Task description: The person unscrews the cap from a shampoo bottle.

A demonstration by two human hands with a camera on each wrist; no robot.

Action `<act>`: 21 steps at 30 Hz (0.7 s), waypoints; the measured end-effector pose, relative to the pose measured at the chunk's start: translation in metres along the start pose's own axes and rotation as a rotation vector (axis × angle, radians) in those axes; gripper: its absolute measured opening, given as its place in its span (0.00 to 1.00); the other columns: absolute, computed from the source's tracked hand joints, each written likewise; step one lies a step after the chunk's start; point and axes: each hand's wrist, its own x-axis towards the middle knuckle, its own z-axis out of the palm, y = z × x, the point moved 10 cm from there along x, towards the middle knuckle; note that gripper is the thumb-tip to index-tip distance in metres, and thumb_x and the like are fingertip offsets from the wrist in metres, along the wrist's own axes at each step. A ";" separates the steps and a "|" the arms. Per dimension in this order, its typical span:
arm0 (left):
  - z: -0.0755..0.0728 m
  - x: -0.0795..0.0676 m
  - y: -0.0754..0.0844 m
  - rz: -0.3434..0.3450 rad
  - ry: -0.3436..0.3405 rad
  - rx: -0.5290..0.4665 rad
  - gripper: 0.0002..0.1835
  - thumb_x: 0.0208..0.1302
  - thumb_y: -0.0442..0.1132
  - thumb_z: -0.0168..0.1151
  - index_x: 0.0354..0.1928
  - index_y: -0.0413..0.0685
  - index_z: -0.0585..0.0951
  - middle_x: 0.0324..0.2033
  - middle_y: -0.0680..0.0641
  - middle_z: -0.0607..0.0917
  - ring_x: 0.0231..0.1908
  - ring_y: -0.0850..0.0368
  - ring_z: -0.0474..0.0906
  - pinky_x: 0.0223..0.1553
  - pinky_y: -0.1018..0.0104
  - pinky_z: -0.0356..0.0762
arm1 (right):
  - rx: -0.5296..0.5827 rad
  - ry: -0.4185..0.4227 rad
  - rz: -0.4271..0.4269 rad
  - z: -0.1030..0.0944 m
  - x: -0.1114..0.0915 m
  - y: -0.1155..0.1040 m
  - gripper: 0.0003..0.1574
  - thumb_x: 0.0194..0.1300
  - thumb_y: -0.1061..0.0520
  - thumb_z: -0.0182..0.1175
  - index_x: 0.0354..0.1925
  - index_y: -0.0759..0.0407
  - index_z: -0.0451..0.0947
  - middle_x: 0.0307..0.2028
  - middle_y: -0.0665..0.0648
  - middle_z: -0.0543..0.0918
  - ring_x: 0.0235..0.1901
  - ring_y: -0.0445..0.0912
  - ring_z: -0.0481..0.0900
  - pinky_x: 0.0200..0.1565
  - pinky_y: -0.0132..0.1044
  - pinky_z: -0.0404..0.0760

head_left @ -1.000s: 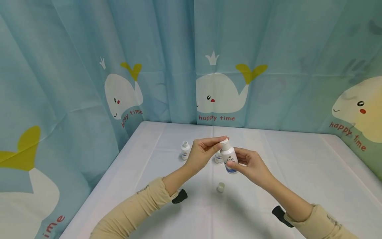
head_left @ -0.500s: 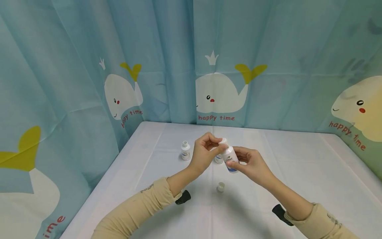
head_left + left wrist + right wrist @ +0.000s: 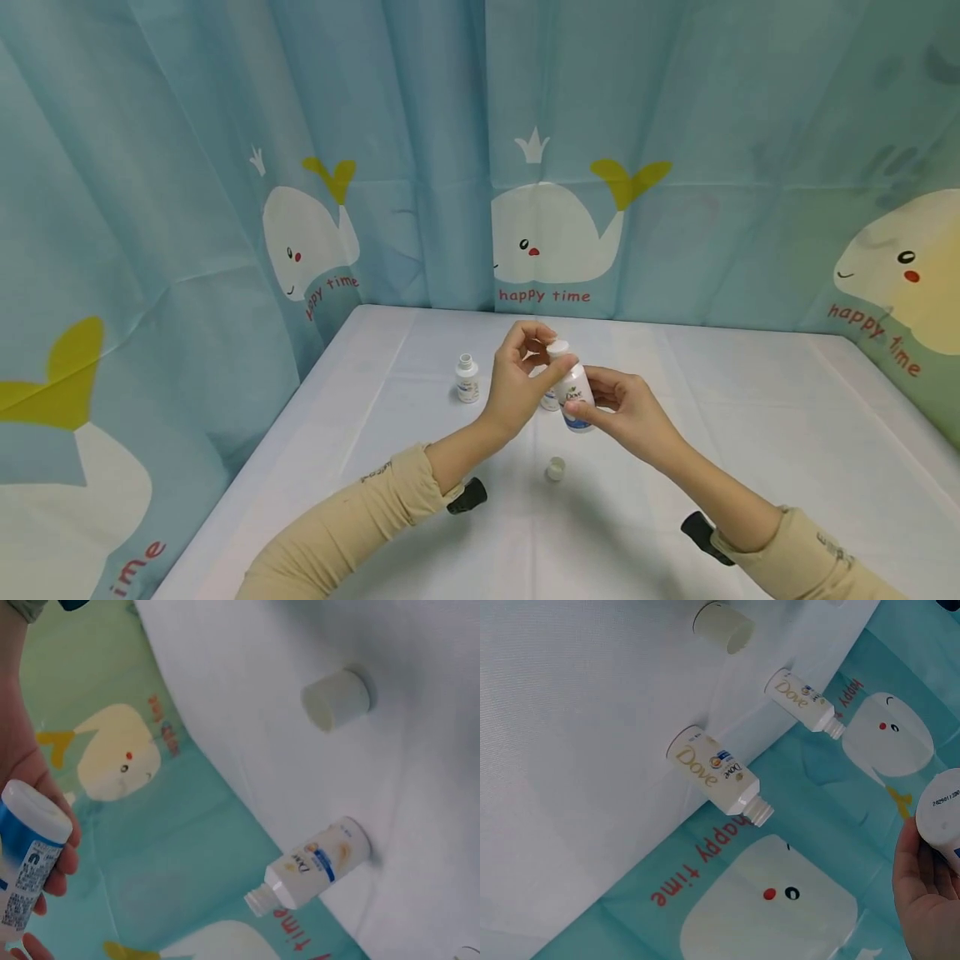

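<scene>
My right hand (image 3: 628, 410) grips the body of a small white Dove bottle (image 3: 574, 398) with a blue lower band, raised over the table. The bottle leans slightly left, and its base shows in the right wrist view. My left hand (image 3: 510, 387) pinches the white cap (image 3: 558, 347) at the bottle's top, thumb in front and fingers curled behind. Two uncapped white Dove bottles stand on the table: one bottle (image 3: 467, 379) left of my hands, and another bottle (image 3: 714, 771) mostly hidden behind the held one in the head view. A loose cap (image 3: 555, 469) lies nearer me.
A white cloth covers the table (image 3: 750, 433). Blue-green curtains (image 3: 420, 100) printed with whales hang along its back and sides. A black wrist camera (image 3: 467, 496) sits under the left forearm, and a second black camera (image 3: 707, 538) is at the right wrist.
My left hand has turned about the cap, from fingers stretched over its top to thumb forward and fingers curled behind. The bottle has tipped a little and come back, shifting slightly left.
</scene>
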 end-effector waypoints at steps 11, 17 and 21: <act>0.012 -0.005 0.003 -0.019 -0.345 -0.040 0.41 0.66 0.60 0.45 0.71 0.39 0.54 0.68 0.36 0.63 0.68 0.43 0.59 0.69 0.62 0.60 | 0.017 -0.003 0.010 0.000 -0.002 0.001 0.28 0.62 0.59 0.62 0.57 0.73 0.71 0.48 0.68 0.82 0.41 0.43 0.83 0.45 0.29 0.81; 0.012 -0.010 0.009 0.041 -0.437 -0.004 0.25 0.73 0.41 0.44 0.64 0.29 0.64 0.67 0.35 0.64 0.68 0.45 0.61 0.68 0.61 0.62 | 0.003 -0.008 -0.017 0.002 -0.004 -0.002 0.28 0.61 0.59 0.63 0.56 0.73 0.71 0.49 0.68 0.81 0.42 0.44 0.83 0.47 0.33 0.82; 0.009 -0.008 0.010 0.056 -0.432 -0.009 0.22 0.71 0.38 0.49 0.57 0.25 0.71 0.61 0.32 0.70 0.65 0.45 0.67 0.64 0.62 0.67 | -0.010 -0.006 -0.044 0.003 -0.006 -0.004 0.28 0.61 0.60 0.63 0.56 0.72 0.71 0.48 0.67 0.82 0.42 0.41 0.82 0.46 0.29 0.81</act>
